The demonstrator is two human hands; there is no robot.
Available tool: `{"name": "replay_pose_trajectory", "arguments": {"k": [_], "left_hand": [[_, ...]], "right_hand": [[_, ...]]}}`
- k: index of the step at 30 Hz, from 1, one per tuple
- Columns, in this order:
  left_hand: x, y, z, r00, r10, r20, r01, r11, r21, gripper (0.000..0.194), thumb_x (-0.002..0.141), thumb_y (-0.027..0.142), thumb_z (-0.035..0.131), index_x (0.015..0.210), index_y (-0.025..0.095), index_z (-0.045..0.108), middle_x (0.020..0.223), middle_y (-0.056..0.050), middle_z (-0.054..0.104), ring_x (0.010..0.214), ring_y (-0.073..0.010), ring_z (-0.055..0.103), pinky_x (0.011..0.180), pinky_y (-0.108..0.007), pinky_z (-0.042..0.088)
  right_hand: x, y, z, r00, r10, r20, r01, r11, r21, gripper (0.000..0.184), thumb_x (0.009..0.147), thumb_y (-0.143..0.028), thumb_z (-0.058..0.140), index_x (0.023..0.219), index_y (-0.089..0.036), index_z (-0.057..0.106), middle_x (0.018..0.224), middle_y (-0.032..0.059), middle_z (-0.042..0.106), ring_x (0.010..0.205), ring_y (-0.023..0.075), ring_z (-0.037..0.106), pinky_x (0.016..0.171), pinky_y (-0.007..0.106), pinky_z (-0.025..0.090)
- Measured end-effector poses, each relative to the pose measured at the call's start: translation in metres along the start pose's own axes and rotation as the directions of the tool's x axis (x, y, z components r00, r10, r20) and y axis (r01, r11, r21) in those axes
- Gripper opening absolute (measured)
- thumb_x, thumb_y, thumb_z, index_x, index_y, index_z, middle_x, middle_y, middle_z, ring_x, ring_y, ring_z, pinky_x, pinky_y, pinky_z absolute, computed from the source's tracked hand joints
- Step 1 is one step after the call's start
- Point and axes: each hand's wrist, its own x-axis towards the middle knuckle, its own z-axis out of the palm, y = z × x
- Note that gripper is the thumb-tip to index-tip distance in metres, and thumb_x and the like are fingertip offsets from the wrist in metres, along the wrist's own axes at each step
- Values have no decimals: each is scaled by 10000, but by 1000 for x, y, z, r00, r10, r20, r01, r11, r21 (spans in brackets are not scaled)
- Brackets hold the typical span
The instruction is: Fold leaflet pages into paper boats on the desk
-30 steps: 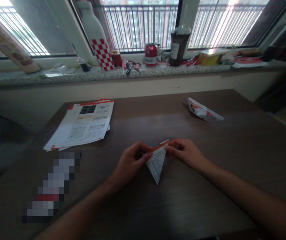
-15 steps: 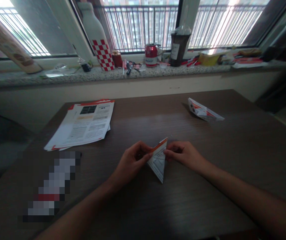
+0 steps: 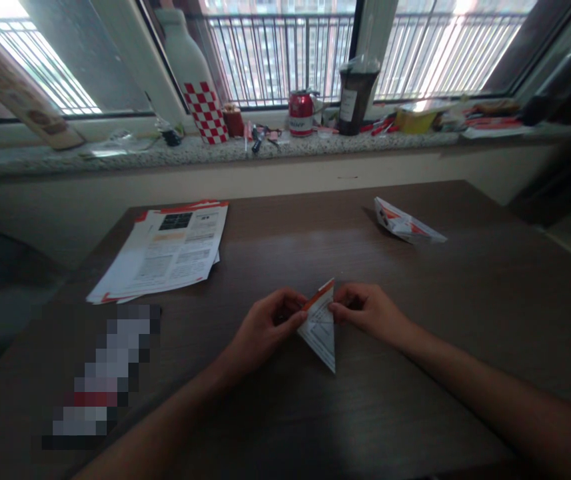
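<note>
Between my two hands is a small folded paper (image 3: 321,330), triangular, printed with text and edged in orange-red along its upper left side. Its sharp lower corner points down toward me. My left hand (image 3: 270,327) pinches the left side, thumb in front and the other fingers behind. At the right edge, my right hand (image 3: 365,307) grips it between thumb and curled fingers. A folded paper boat (image 3: 408,223) with orange and red print rests on the table farther back, to the right.
A stack of printed sheets (image 3: 165,250) lies at the table's back left. Nearer on the left is a pixelated long object (image 3: 102,373). Behind the brown table (image 3: 415,413), the stone windowsill (image 3: 245,155) carries a checkered bottle (image 3: 205,110), a red can (image 3: 301,113) and a dark cup (image 3: 358,100).
The paper has turned in my hands: its lower corner has swung to the right. Both hands keep their grip and have shifted only slightly.
</note>
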Motion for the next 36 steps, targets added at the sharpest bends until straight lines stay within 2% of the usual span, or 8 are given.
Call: {"name": "replay_pose_trajectory", "arguments": {"k": [4,10,16,25,36], "left_hand": [[0,2,0,1000,2,-24,-2,1000,5,182,967,316,695,1088,179,700,992,-52,752,892,-201,713,798,-325,557],[-1,3,-2,997,18,-74,-16,1000,26,176,956,315,701,1074,185,701,956,-40,745,872,-195,705,790,-321,555],[0,2,-2,995,26,-96,-22,999,39,200,940,345,715,1056,184,700,961,-45,730,880,-202,690,783,-317,552],[0,-3,0,997,30,-66,-29,1000,11,197,939,332,727,1073,191,697,947,-36,730,860,-191,694,765,-307,545],[1,4,-6,999,-10,-48,16,992,125,160,944,327,697,1005,191,754,939,-47,771,852,-206,716,780,-317,556]], "right_hand": [[1,0,0,1000,-2,0,2,1000,2,261,901,-446,734,842,-191,731,749,30,733,663,153,656,619,273,501],[1,-2,2,996,13,91,-22,995,92,336,922,-521,706,966,-193,764,887,58,775,773,182,707,725,320,557],[-1,-4,2,995,11,95,-10,1000,-9,378,932,-565,682,908,-198,770,814,50,764,738,190,706,698,323,554],[-3,-5,0,997,-4,73,7,999,-37,280,936,-458,691,863,-193,746,773,38,739,702,171,673,652,294,522],[-3,-6,-1,999,-22,32,25,996,-90,215,932,-395,678,892,-199,756,811,39,752,731,176,670,669,298,514]]}}
